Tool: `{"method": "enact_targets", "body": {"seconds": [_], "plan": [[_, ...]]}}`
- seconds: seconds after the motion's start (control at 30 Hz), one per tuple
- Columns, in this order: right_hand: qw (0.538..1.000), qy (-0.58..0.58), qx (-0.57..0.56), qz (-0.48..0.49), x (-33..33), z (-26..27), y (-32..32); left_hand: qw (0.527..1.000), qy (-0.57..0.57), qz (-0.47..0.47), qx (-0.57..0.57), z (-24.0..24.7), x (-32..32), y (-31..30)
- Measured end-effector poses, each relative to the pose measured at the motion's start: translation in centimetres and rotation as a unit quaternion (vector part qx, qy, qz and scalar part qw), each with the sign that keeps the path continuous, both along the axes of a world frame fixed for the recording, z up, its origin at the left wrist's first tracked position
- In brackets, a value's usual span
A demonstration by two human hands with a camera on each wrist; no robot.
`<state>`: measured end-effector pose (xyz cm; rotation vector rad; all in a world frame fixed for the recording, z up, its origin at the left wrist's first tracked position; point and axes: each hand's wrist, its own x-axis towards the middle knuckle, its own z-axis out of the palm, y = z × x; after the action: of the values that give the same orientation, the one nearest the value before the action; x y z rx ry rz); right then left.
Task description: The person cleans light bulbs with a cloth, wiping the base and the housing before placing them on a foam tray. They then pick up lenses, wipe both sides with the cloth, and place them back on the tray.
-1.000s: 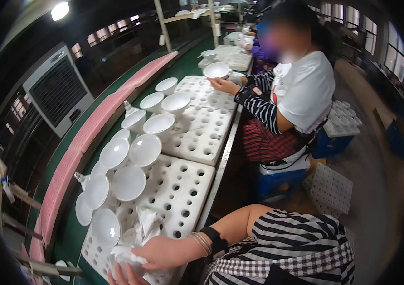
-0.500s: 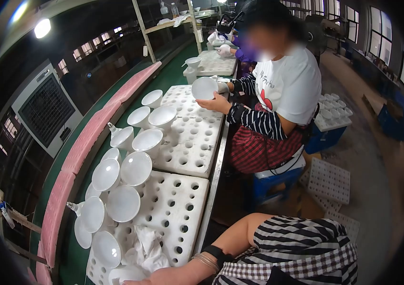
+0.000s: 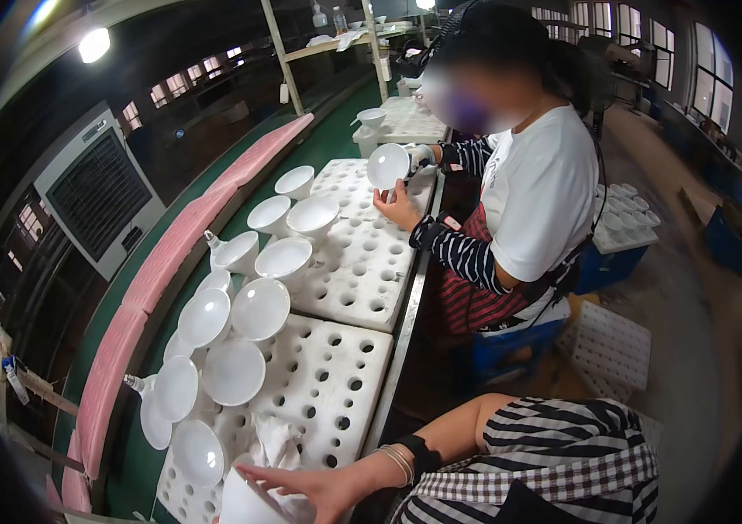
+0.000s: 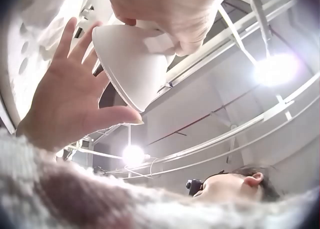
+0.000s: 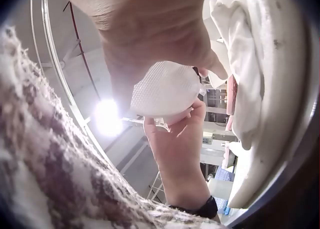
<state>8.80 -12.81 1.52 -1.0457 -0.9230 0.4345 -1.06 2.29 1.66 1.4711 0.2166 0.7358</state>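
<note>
A white cone-shaped lamp bulb (image 3: pixel 253 502) is tilted at the bottom of the head view. My left hand (image 4: pixel 170 11) grips its narrow neck in the left wrist view; the head view does not show that hand. My right hand (image 3: pixel 336 489) is beside the wide rim, its fingers long and spread. In the left wrist view the right palm faces the bulb and the thumb reaches its rim. The right wrist view shows a fine pattern on the bulb (image 5: pixel 167 91). A crumpled white cloth (image 3: pixel 276 441) lies just beyond my right hand.
Several white lamp bulbs (image 3: pixel 234 371) stand face up in a holed white foam board (image 3: pixel 323 375). A pink padded strip (image 3: pixel 174 240) runs along the green bench (image 3: pixel 122 437). Another person (image 3: pixel 545 201) sits ahead on the right, holding a similar bulb (image 3: pixel 388 166).
My right hand has risen back into the head view, its fingers now spread beside the bulb, which has tilted up. My left fingers have gone from that view. The other person's bulb has turned.
</note>
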Motion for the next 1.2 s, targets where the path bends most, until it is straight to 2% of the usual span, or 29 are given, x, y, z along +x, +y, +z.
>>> {"method": "enact_targets", "body": {"seconds": [0.07, 0.1, 0.13, 0.17, 0.2, 0.23, 0.27, 0.3, 0.37, 0.43, 0.5, 0.57, 0.6, 0.63, 0.67, 0.7, 0.77, 0.83, 0.87, 0.9, 0.97, 1.0, 1.03, 1.1, 1.17, 1.2], "plan": [[0.997, 0.064, 0.049, 0.018, 0.0, -2.1, 0.5, 0.998, 0.044, -0.002, 0.047, 0.7, -0.4, -1.0], [0.978, 0.174, 0.023, 0.111, 0.4, -1.9, 0.1, 0.997, 0.070, -0.042, -0.002, 2.4, -0.2, -2.3], [0.986, 0.144, 0.009, 0.079, 0.7, -2.8, -0.1, 0.981, 0.080, -0.075, -0.158, 3.5, 0.9, -2.9], [0.991, 0.118, -0.020, 0.057, 1.1, -1.9, -1.3, 0.957, 0.024, -0.137, -0.254, 0.2, 1.3, -0.3], [0.987, 0.145, -0.016, 0.063, 1.4, -1.7, -2.0, 0.969, 0.046, -0.024, -0.240, 1.1, 2.0, -2.3], [0.992, 0.119, -0.014, 0.046, 1.8, -2.2, -2.1, 0.961, 0.100, -0.043, -0.254, 1.7, 2.1, -2.1], [0.989, 0.138, -0.011, 0.049, 1.9, -1.4, -2.6, 0.961, 0.101, -0.026, -0.257, 1.8, 2.2, -2.7], [0.987, 0.150, -0.019, 0.048, 2.0, -1.1, -2.7, 0.956, 0.083, -0.069, -0.272, 1.3, 1.9, -1.8], [0.983, 0.181, -0.022, 0.023, 1.3, -0.5, -2.3, 0.961, 0.070, -0.045, -0.265, 1.4, 1.8, -1.5], [0.990, 0.129, -0.044, -0.024, 0.8, -1.0, -1.5, 0.960, 0.076, -0.090, -0.253, 0.5, 0.4, 0.8], [0.988, 0.141, -0.051, -0.028, 0.5, -0.8, -0.7, 0.955, 0.087, -0.084, -0.272, -0.2, -1.0, 3.1], [0.990, 0.109, -0.066, -0.057, 0.5, -1.4, -0.2, 0.980, 0.012, 0.003, -0.197, -0.4, -1.8, 4.0], [0.991, 0.096, -0.074, -0.054, 0.4, -1.7, 0.0, 0.993, 0.006, 0.100, -0.059, 0.5, -1.5, 2.9], [0.992, 0.090, -0.075, -0.052, 0.5, -1.7, 0.3, 0.971, 0.052, 0.176, 0.153, 1.0, -1.7, 2.0], [0.992, 0.083, -0.076, -0.053, 0.4, -1.7, 0.6, 0.907, 0.021, 0.143, 0.395, 0.9, -1.3, 2.1], [0.992, 0.080, -0.079, -0.052, 0.2, -1.7, 0.9, 0.786, -0.006, 0.100, 0.611, 0.8, -1.0, 2.2], [0.989, 0.120, -0.077, -0.046, 0.1, -2.0, 0.9, 0.788, 0.012, 0.098, 0.608, 0.4, -0.3, 2.6], [0.991, 0.106, -0.072, -0.037, 0.5, -2.2, 1.0, 0.772, 0.025, 0.168, 0.612, -0.8, 0.3, 6.9], [0.990, 0.102, -0.091, -0.039, 0.4, -2.0, 0.8, 0.814, 0.050, 0.155, 0.558, -0.4, 0.2, 7.9], [0.987, 0.148, -0.065, -0.025, 0.4, -1.7, 0.9, 0.854, 0.073, 0.168, 0.487, -0.8, -0.2, 8.7], [0.984, 0.173, -0.037, -0.010, 1.0, -2.6, 0.8, 0.911, 0.081, 0.154, 0.373, -0.9, -0.9, 8.7], [0.988, 0.147, -0.049, -0.014, 1.4, -2.5, 0.5, 0.956, 0.078, 0.112, 0.259, -0.9, -0.7, 8.1], [0.989, 0.129, -0.065, -0.025, 1.1, -2.5, 0.2, 0.993, 0.061, 0.032, 0.096, -0.8, -0.5, 7.3], [0.985, 0.167, -0.045, 0.025, 1.2, -3.5, 0.3, 0.988, 0.003, -0.069, -0.136, -1.0, -0.2, 6.5], [0.972, 0.224, -0.031, 0.068, 1.4, -2.2, 0.1, 0.987, -0.047, -0.078, -0.135, 0.2, 0.1, 5.5], [0.974, 0.219, -0.028, 0.054, 1.2, -1.6, -0.4, 0.985, -0.051, -0.092, -0.136, -0.2, -0.1, 5.7]]}}
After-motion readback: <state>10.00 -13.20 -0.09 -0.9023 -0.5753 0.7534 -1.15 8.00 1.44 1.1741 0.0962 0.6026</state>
